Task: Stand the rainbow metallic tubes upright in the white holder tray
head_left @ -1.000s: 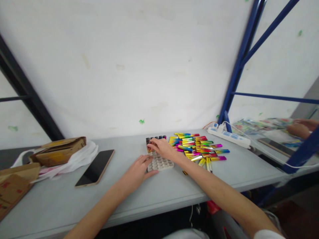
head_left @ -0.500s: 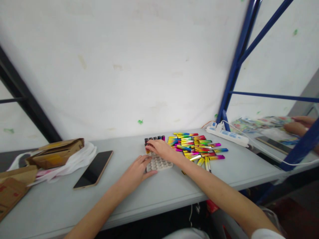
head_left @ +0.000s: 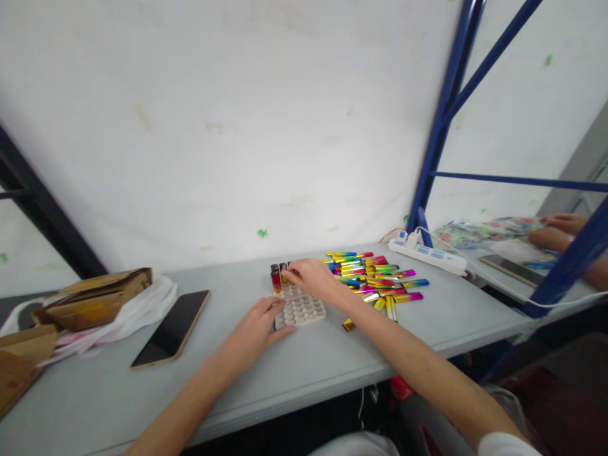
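Observation:
My left hand (head_left: 256, 326) rests at the left edge of a whitish tray (head_left: 304, 310) with rows of round holes, its thumb at the near corner and its fingers on the side. Shiny tubes with dark ends stand upright in the far rows of the tray, among them a red-and-gold tube (head_left: 276, 280) at the left. My right hand (head_left: 311, 278) reaches over the tray, fingertips pinched on a dark-topped tube (head_left: 284, 273) in the standing group. The hand hides part of the far rows. Right of the tray lies a loose pile of metallic multicoloured tubes (head_left: 375, 278).
A phone (head_left: 171, 328) lies to the left, beside a white plastic bag (head_left: 142, 310) and opened cardboard boxes (head_left: 102, 297). A white power strip (head_left: 427, 254) lies at the back right by a blue metal post (head_left: 434, 152). Beyond it, another person's hands (head_left: 565, 231) are at work.
My right hand's fingertips have shifted slightly toward the far rows, baring the red-and-gold tube at the left. My left hand stays at the tray's edge. The view has shifted a little.

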### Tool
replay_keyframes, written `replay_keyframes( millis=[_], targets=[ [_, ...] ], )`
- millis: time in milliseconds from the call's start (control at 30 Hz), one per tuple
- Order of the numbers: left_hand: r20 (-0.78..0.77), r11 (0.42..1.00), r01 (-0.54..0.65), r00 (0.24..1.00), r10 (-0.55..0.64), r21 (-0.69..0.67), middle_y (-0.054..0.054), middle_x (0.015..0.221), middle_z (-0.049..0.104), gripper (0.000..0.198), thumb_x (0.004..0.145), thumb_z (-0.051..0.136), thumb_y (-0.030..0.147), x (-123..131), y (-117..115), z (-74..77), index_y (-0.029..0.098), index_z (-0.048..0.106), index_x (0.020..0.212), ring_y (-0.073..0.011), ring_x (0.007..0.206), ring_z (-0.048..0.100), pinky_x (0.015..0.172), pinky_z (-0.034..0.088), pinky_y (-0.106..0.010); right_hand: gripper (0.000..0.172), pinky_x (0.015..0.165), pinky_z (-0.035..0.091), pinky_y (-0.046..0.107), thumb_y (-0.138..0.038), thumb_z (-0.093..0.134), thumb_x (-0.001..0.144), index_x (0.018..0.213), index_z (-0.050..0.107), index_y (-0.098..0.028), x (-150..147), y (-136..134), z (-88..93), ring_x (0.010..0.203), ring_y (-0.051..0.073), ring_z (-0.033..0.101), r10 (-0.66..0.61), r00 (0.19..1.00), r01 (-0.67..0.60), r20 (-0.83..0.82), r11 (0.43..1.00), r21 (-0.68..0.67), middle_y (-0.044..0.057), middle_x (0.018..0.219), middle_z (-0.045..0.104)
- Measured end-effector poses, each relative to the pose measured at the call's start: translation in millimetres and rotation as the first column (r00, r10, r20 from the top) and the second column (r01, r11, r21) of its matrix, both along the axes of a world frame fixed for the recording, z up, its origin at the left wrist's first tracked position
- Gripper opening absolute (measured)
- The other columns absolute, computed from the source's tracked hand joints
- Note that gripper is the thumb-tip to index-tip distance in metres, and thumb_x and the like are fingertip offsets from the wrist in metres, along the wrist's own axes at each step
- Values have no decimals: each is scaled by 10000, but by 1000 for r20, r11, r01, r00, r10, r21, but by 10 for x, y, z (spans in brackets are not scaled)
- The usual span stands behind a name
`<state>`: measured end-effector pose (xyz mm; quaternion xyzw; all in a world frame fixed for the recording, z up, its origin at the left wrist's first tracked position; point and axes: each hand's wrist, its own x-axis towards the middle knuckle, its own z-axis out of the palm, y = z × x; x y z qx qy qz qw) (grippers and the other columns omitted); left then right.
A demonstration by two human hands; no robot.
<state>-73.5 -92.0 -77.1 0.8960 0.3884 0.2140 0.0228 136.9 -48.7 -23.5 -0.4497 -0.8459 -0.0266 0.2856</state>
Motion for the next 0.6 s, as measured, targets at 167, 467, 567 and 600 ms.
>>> replay_keyframes(
  millis=[167, 467, 567, 600],
  targets=[
    [18, 1000, 16, 1000, -16, 20, -118, 1290, 650, 523, 944, 556, 575, -5, 11, -34, 187, 629, 1287, -277, 1211, 595, 1089, 473, -432, 302, 712, 415, 282, -365, 499, 1018, 901, 709, -182, 818, -232, 289, 726, 180, 619, 44, 992, -48, -118, 998, -31, 67, 832, 726],
    [2, 1000, -4, 1000, 4, -7, -130, 1285, 657, 541, 933, 568, 577, 12, 27, -23, 167, 644, 1278, -282, 1201, 605, 1082, 474, -428, 219, 933, 493, 393, -317, 628, 910, 1067, 722, -198, 2100, -630, -65, 1033, 266, 659, -188, 977, 203, 100, 963, -179, 134, 1113, 717],
    [10, 1000, 5, 1000, -5, 2, -132, 1286, 657, 548, 939, 553, 585, 8, 17, -21, 165, 644, 1279, -280, 1209, 602, 1092, 465, -423, 232, 990, 475, 401, -310, 638, 913, 1100, 721, -203, 2171, -637, -297, 1112, 271, 633, -193, 972, 216, 131, 958, -188, 146, 1164, 698],
    [14, 1000, 7, 1000, -7, 5, -130, 1285, 658, 548, 940, 549, 590, 6, 14, -23, 169, 644, 1278, -278, 1209, 602, 1089, 466, -421, 238, 998, 471, 402, -305, 622, 924, 1117, 715, -202, 2177, -633, -355, 1128, 272, 626, -205, 970, 227, 131, 957, -178, 150, 1185, 688]
  ],
)
